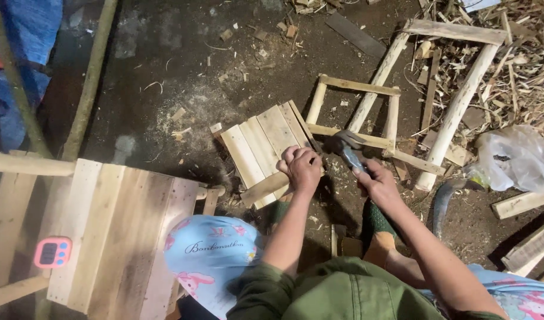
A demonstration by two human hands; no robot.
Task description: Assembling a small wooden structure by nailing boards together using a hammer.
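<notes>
Clearly the work is nailing: the left hand (301, 168) is curled in a loose fist, fingertips pressing on the lower edge of the slatted wooden panel (266, 148) lying on the dirt floor (165, 71). The right hand (376, 184) is wrapped closed around a hammer (349, 148), head hovering just beside the panel's corner. Good practice would be keeping those bracing fingers well off the strike line, I judge. Both forearms reach forward, elbows bent.
</notes>
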